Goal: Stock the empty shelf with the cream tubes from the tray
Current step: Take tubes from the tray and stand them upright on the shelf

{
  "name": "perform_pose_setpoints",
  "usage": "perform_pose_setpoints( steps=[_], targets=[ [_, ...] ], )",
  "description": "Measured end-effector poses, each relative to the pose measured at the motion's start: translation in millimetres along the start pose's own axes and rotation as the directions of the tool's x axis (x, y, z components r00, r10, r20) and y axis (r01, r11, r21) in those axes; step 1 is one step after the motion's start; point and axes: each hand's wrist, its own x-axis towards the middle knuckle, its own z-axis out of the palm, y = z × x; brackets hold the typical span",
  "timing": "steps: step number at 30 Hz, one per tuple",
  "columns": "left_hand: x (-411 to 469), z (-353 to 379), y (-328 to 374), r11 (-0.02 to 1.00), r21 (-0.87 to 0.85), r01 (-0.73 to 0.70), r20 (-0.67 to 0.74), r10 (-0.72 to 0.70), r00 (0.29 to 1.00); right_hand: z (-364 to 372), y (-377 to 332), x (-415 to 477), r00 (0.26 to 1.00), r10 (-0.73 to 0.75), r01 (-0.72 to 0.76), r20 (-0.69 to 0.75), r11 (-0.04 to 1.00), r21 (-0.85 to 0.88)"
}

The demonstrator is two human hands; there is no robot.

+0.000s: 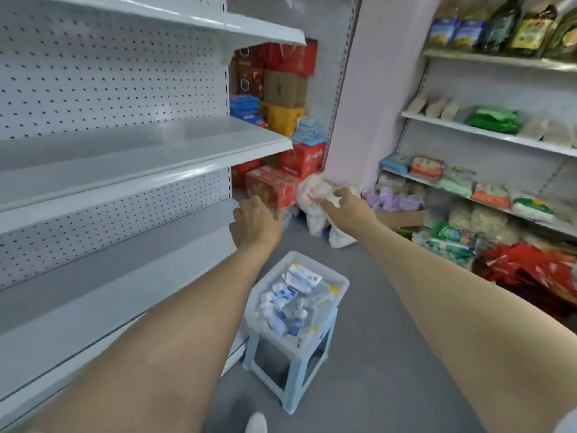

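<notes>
White-painted metal runs along the 9 o'clock side, where the empty shelf (140, 151) juts out from a perforated back panel (109, 76), with more bare boards above and below it. Both bare arms reach straight forward. The left hand (256, 220) hangs palm down just off the shelf unit's end, its fingers spread and relaxed, holding nothing. The right hand (346, 204) is at its 3 o'clock, near but apart from it. Its fingers are loosely bent and one points toward 9 o'clock. It looks empty too, though blur makes it hard to tell whether it brushes the white plastic bag (315, 198) behind it.

At 6 o'clock from the hands, between the forearms, a translucent white tray (342, 284) sits on a pale blue stool (293, 382). The cream tubes (290, 304) lie jumbled inside it, white with blue print.

The floor (390, 354) is grey. Red and brown cartons (287, 89) are stacked at 12 o'clock. Shelving (487, 135) at 3 o'clock carries packaged goods. A white shoe (256, 423) tip shows at 6 o'clock on the frame's edge.
</notes>
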Motion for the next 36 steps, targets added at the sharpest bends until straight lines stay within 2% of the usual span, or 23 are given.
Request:
perform_pose_setpoints(
  steps=[4,7,11,14,17,20,24,26,27,29,32,34,36],
  targets=[
    [51.5,87.1,-18.3,0.999,0.005,0.040,0.147,-0.041,0.988,54.1,42.0,73.1,0.991,0.096,-0.096,0.093,0.995,-0.010],
    [87.7,157.6,-37.4,0.995,-0.021,0.100,0.269,-0.091,0.959,103.3,77.6,125.1,0.963,0.166,-0.150,0.213,0.985,-0.089],
    [113.1,243.7,-74.3,0.990,0.037,0.138,0.481,-0.138,0.866,178.4,130.8,163.3,0.860,0.329,-0.267,0.389,0.942,-0.205],
    [116.6,293.1,-100.0,0.982,0.082,0.172,0.567,-0.187,0.802,233.5,176.6,175.7,0.753,0.419,-0.312,0.507,0.906,-0.286],
    [108.7,331.1,-120.9,0.962,0.120,0.246,0.649,-0.263,0.714,270.5,209.3,175.3,0.623,0.473,-0.313,0.623,0.880,-0.356],
    [100.1,366.8,-141.4,0.946,0.189,0.264,0.706,-0.317,0.633,301.6,236.2,181.0,0.517,0.529,-0.352,0.673,0.848,-0.396],
    [91.3,406.7,-162.9,0.899,0.293,0.327,0.813,-0.414,0.410,354.7,272.4,191.4,0.391,0.568,-0.405,0.724,0.813,-0.419],
    [80.7,430.2,-174.0,0.822,0.336,0.460,0.834,-0.486,0.262,376.9,286.9,193.1,0.312,0.567,-0.383,0.762,0.809,-0.445],
    [71.8,443.1,-181.6,0.806,0.375,0.457,0.835,-0.508,0.211,385.9,291.5,194.6,0.269,0.565,-0.375,0.780,0.807,-0.456],
    [55.1,456.9,-178.6,0.718,0.426,0.551,0.805,-0.578,0.131,401.2,300.8,196.8,0.193,0.557,-0.375,0.808,0.803,-0.464],
    [37.9,475.3,-169.1,0.575,0.473,0.667,0.720,-0.689,0.084,417.5,310.4,202.3,0.113,0.532,-0.459,0.839,0.777,-0.431],
    [29.7,488.5,-164.3,0.495,0.487,0.719,0.689,-0.724,0.031,426.2,320.3,206.1,0.012,0.529,-0.608,0.849,0.678,-0.414],
    [26.7,497.0,-160.0,0.396,0.452,0.799,0.652,-0.758,0.006,434.9,329.0,212.9,-0.083,0.501,-0.691,0.862,0.594,-0.412]
  ],
)
